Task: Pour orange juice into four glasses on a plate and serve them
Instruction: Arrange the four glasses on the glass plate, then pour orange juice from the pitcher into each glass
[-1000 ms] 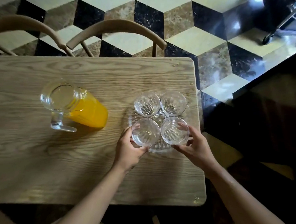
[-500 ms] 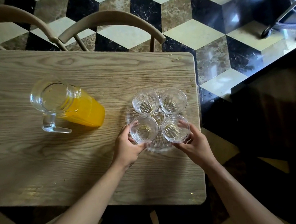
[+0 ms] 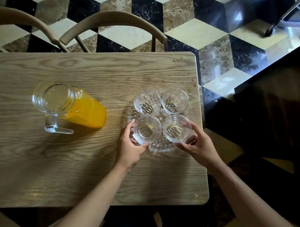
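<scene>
Grainy wooden table (image 3: 73, 161); your left hand (image 3: 130, 149) and right hand (image 3: 198, 149) each clasp ribbed clear glasses (image 3: 146, 128) on cut-glass plate (image 3: 161, 147); juice jug (image 3: 68, 105) left.

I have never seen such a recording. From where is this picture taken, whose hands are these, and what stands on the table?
No machine is here: a person wears one camera on the head, looking down at their own bare hands. On the light wooden table stands a clear glass jug of orange juice, untouched. Beside it lies a round cut-glass plate carrying four clear ribbed glasses, all without juice. The left hand grips the near left glass; the right hand grips the near right glass. Both glasses appear to rest on the plate. A few small drops lie near the table's right edge.
</scene>
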The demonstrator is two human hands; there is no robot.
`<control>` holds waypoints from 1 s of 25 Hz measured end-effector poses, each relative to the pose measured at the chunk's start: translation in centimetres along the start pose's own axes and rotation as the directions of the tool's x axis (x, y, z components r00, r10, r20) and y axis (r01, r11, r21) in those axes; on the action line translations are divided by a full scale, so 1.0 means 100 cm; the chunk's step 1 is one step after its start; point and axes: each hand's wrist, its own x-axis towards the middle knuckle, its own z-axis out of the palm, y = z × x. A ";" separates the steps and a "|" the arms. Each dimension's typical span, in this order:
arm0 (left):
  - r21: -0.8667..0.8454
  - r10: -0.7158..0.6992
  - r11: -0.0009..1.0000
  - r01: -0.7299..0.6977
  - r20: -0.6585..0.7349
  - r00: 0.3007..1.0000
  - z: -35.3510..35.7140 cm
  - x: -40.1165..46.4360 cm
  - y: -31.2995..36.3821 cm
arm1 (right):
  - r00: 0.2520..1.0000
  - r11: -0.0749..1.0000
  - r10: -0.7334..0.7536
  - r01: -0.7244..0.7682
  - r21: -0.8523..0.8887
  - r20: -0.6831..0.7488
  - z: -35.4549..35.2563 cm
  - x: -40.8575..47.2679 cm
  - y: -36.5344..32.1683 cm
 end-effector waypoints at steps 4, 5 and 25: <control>0.006 0.024 1.000 -0.024 -0.009 1.000 -0.011 -0.011 0.005 | 1.000 1.000 0.014 -0.014 -0.018 -0.008 -0.005 -0.010 -0.002; 0.001 0.033 0.999 -0.033 -0.013 0.999 -0.015 -0.016 0.008 | 1.000 1.000 0.014 -0.014 -0.026 -0.014 -0.006 -0.015 -0.004; -0.040 -0.075 0.997 0.065 -0.325 0.943 -0.101 -0.143 -0.006 | 0.949 0.964 -0.130 0.188 -0.186 0.287 0.073 -0.074 -0.064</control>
